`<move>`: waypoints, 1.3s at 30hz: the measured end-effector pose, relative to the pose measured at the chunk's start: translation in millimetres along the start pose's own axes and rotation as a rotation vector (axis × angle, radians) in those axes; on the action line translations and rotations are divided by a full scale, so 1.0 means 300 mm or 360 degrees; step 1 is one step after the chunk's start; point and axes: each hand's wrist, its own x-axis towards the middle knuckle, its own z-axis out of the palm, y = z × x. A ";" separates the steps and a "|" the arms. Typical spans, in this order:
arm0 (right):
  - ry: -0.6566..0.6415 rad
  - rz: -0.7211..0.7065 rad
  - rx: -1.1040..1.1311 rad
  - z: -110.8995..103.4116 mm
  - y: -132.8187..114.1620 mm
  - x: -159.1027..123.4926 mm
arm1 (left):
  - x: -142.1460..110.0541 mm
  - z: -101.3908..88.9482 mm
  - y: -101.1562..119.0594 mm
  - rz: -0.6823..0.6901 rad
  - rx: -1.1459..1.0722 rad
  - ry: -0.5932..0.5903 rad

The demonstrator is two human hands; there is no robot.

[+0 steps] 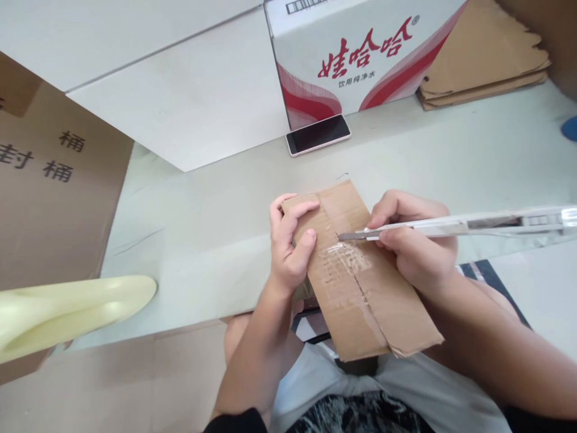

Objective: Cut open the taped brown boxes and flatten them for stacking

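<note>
A small brown cardboard box is tilted at the table's front edge, above my lap. My left hand grips its upper left side, with the thumb and fingers on the top face. Clear tape runs along the centre seam, and part of that seam is parted. In my right hand is a white utility knife, pinched near its front end. Its blade tip meets the box top by the seam, above a wrinkled patch of tape. The box's underside is hidden.
Behind the box, a phone lies by a white and red carton. Folded cardboard rests at the back right. A white box and a large brown carton stand left, near a pale yellow curved object.
</note>
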 end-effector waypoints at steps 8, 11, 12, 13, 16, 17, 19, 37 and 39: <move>0.0004 -0.0009 -0.0015 0.001 0.000 0.003 | 0.003 -0.001 0.004 0.0000 0.0014 0.0010; 0.0003 -0.0009 -0.0029 -0.001 0.000 0.003 | 0.003 -0.002 0.003 -0.0019 0.0033 0.0011; 0.0000 -0.0008 -0.0029 -0.002 0.001 0.002 | 0.002 -0.002 0.002 -0.0030 0.0038 0.0008; -0.0001 -0.0014 -0.0027 -0.004 0.002 0.002 | 0.002 -0.001 0.002 -0.0037 0.0040 0.0005; -0.0002 -0.0034 -0.0029 -0.005 0.005 0.000 | 0.001 0.002 0.000 -0.0031 0.0018 0.0011; -0.0004 -0.0035 -0.0030 -0.005 0.005 0.000 | 0.001 0.003 -0.001 -0.0027 0.0011 0.0019; -0.0013 -0.0020 -0.0025 -0.005 0.005 0.000 | 0.002 0.005 -0.001 -0.0031 0.0009 0.0035; -0.0041 -0.0025 0.0025 -0.006 0.017 -0.005 | 0.003 -0.005 0.002 -0.0038 0.0055 -0.0019; -0.0037 -0.0038 0.0019 -0.006 0.016 -0.004 | 0.002 -0.005 0.002 -0.0045 0.0060 -0.0020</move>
